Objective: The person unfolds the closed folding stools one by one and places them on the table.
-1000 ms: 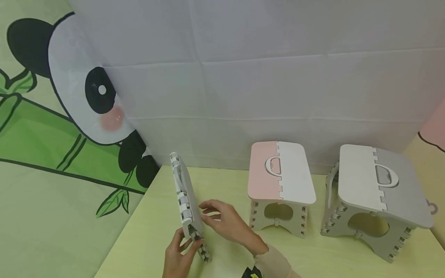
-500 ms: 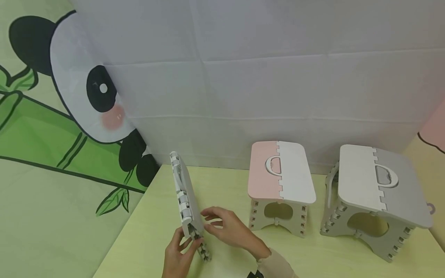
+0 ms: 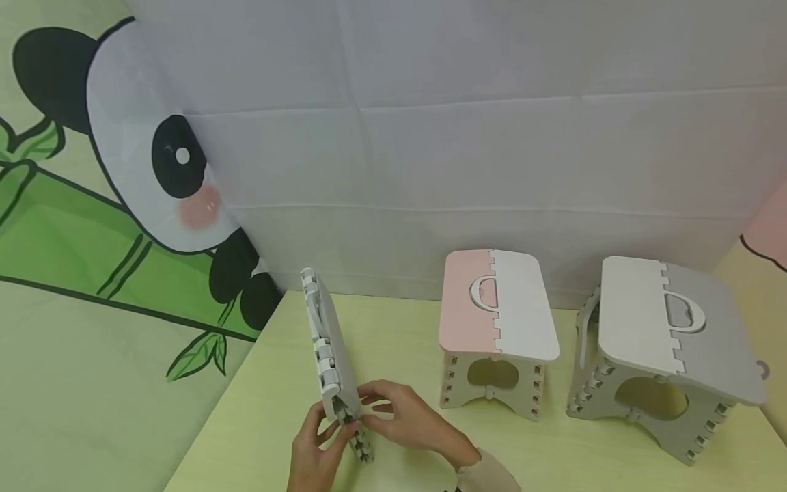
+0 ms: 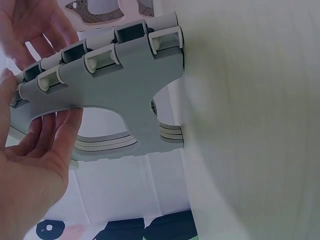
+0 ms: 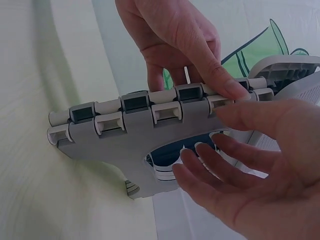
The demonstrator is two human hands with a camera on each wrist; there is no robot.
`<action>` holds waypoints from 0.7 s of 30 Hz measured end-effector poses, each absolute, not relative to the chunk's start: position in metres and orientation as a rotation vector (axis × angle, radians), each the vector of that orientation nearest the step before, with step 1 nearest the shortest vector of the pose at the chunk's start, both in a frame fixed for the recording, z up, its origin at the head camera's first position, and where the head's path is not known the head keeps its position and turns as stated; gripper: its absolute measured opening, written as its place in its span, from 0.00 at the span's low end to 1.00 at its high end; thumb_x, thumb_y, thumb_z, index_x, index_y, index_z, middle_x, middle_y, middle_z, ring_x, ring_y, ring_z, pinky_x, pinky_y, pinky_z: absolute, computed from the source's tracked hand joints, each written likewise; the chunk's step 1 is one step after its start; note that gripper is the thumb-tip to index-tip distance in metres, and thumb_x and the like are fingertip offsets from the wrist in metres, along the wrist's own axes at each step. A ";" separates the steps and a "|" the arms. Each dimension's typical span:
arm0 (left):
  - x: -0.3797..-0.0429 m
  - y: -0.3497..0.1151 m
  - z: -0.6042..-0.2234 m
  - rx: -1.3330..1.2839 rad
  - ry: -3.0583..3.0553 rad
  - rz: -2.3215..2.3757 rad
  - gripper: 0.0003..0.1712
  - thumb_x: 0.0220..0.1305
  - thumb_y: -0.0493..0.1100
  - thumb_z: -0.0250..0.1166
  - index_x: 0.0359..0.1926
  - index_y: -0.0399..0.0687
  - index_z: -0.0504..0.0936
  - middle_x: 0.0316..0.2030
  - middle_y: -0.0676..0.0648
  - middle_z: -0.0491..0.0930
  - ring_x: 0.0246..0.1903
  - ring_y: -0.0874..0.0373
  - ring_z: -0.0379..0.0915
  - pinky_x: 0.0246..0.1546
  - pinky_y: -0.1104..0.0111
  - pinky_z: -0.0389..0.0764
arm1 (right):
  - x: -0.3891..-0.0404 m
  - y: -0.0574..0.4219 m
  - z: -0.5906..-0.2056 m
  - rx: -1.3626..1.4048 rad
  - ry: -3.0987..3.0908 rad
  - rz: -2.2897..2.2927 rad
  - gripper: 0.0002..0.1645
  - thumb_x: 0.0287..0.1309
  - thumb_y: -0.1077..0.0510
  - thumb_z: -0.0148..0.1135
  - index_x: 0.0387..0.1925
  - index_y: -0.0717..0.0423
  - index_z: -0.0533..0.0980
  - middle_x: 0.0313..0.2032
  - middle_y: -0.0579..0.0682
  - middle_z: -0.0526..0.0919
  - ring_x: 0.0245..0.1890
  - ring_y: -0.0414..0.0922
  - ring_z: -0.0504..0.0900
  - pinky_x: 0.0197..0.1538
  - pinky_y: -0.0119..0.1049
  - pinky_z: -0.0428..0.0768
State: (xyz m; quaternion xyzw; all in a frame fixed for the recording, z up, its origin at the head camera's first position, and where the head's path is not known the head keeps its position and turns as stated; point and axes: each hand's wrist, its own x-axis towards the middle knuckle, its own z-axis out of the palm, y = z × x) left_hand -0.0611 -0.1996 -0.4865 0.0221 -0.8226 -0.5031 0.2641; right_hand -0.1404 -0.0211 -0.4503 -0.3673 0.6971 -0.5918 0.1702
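A folding stool [image 3: 335, 342], pale grey and folded flat, stands upright on the table, its hinged edge towards me. My left hand [image 3: 312, 447] grips it at the near lower end. In the left wrist view, the left fingers [image 4: 47, 132] lie at the oval cut-out of its leg panel [image 4: 107, 87]. From the right, my right hand [image 3: 402, 417] meets the same panel. The right wrist view has the right thumb [image 5: 265, 117] at the hinged edge, close to the left thumb [image 5: 232, 89]. The other right fingers [image 5: 215, 172] are loosely bent before the cut-out.
To the right stand two unfolded stools: a pink and white one [image 3: 522, 301] and a larger white and grey one [image 3: 633, 307]. A white cloth [image 3: 430, 157] hangs behind the pale yellow table [image 3: 246, 410]. A panda picture [image 3: 123, 171] covers the left wall.
My right hand has shifted down and towards me along the folded stool, coming closer to the left hand. The left hand and the stool stay in place.
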 end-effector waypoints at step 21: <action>-0.062 -0.199 -0.489 0.037 -2.191 -1.359 0.24 0.56 0.29 0.76 0.54 0.40 0.80 0.51 0.50 0.82 0.53 0.72 0.75 0.44 0.69 0.86 | -0.138 -0.025 -0.467 -1.154 1.895 -1.761 0.26 0.65 0.66 0.68 0.63 0.57 0.74 0.58 0.52 0.80 0.59 0.42 0.79 0.65 0.40 0.77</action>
